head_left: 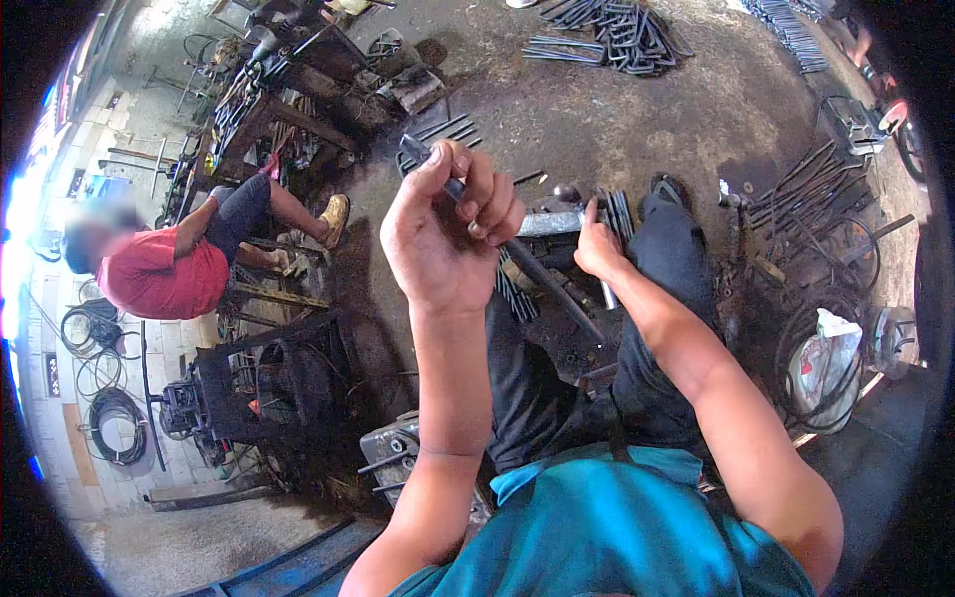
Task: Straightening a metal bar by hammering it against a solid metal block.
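My left hand is raised in front of me, its fingers closed around a dark metal rod. The rod slants down to the right, and its upper tip sticks out past my thumb. Farther right and lower, my right hand is beside a small bundle of metal rods. Its index finger is stretched out, while the other fingers are partly hidden. A pale metal block lies just left of that hand, with a rounded dark metal piece behind it.
Bent rods are piled on the far floor. Long thin rods and a white plastic bag lie to the right. On the left, a person in a red shirt sits near a dark metal frame and a cluttered workbench.
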